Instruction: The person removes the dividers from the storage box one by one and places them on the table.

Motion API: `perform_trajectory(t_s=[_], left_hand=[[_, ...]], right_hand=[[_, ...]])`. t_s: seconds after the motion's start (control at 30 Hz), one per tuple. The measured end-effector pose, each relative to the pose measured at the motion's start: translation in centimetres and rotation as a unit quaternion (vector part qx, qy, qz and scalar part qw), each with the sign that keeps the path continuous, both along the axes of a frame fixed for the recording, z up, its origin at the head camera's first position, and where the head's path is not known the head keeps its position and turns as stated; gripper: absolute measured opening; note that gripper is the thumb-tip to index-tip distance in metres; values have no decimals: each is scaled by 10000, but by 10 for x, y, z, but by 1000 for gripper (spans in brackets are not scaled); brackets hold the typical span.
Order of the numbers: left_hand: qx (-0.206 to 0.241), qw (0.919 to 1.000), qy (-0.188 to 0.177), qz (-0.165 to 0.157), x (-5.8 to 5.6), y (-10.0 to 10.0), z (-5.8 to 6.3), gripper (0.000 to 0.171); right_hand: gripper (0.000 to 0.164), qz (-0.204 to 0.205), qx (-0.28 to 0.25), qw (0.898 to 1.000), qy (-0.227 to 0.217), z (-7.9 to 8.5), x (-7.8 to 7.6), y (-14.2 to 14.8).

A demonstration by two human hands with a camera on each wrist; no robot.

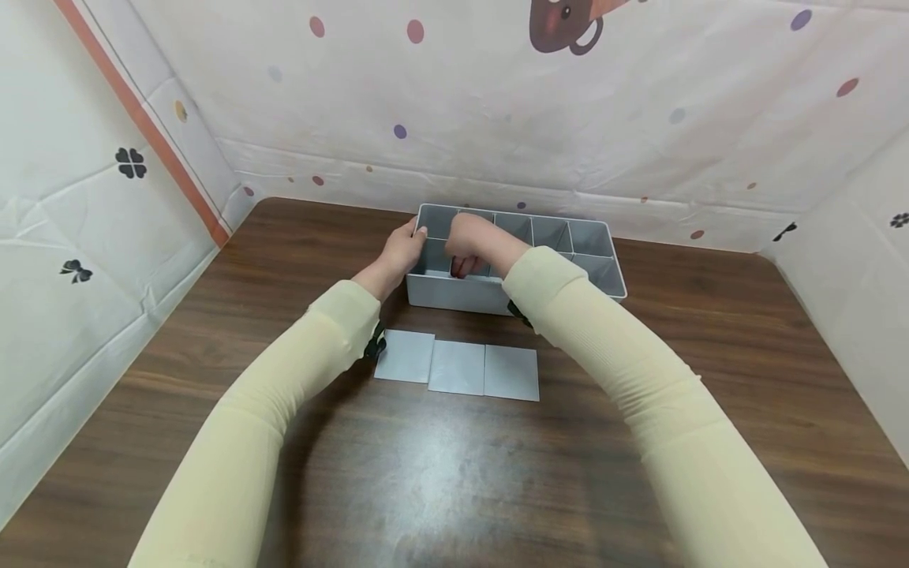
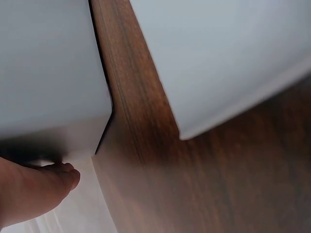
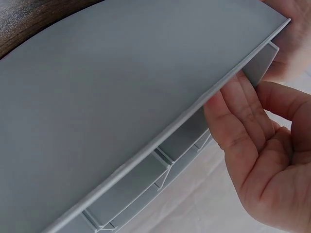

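A grey plastic compartment box [image 1: 461, 296] stands near the back of the table. My left hand [image 1: 402, 250] grips its left end wall, with the thumb over the rim. In the left wrist view, part of the left hand [image 2: 36, 189] shows beside the box's corner. My right hand [image 1: 472, 241] reaches down into the front row near the left end, fingers curled. In the right wrist view, a thin grey divider [image 3: 262, 63] sits between the right hand's thumb and fingers; their tips are partly hidden behind the box's front wall [image 3: 121, 92].
Three thin flat grey panels lie in a row before the box: a left one [image 1: 405, 356], a middle one [image 1: 457, 368] and a right one [image 1: 511, 372]. The brown wooden table [image 1: 440, 481] meets a patterned white cloth backdrop [image 1: 469, 95] behind the box.
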State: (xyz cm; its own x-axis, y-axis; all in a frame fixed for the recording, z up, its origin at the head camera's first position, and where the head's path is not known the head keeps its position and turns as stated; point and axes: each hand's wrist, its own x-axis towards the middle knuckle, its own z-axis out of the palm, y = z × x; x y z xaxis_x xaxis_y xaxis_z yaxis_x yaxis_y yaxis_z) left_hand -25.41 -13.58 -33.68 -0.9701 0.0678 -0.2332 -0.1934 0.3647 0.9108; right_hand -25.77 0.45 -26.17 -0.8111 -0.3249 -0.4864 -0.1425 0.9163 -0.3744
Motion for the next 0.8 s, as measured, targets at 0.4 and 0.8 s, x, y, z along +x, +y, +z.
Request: perform_trajectory(t_s=[0.4,0.8], left_hand=[[-70,9999,99,12,-3,-1,-3,55],[-66,9999,92,83,-4,0,-4,55]], right_hand=[[37,16,-92,9999,-37,3,-2,2],[36,21,-43,10000,-5,8,0,2]])
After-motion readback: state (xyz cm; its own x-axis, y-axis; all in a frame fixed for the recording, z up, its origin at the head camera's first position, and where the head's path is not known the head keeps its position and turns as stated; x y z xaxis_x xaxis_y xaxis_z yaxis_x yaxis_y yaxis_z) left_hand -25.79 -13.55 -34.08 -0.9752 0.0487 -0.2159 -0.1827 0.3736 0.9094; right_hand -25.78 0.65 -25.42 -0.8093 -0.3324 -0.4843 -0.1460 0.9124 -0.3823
